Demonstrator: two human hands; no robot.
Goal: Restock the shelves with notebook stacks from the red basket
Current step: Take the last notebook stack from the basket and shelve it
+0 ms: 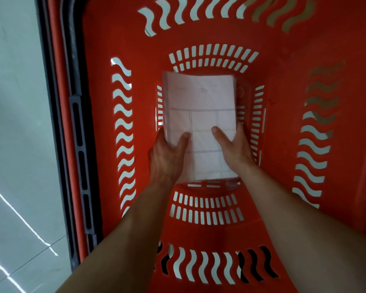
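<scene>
I look straight down into the red basket (283, 127), whose slotted walls and floor fill most of the view. A plastic-wrapped notebook stack (199, 98) with a pale pink cover and ruled grid lines lies at the bottom, in the middle. My left hand (167, 157) grips its near left edge, thumb on top. My right hand (235, 149) grips its near right edge, thumb on the cover and fingers under the side. Both forearms reach in from the bottom of the frame. No shelf is visible.
The basket's black handle and rim (76, 132) run down the left side. Beyond it lies pale tiled floor (15, 123) with bright light reflections. Brown surfaces show through the slots at the upper right.
</scene>
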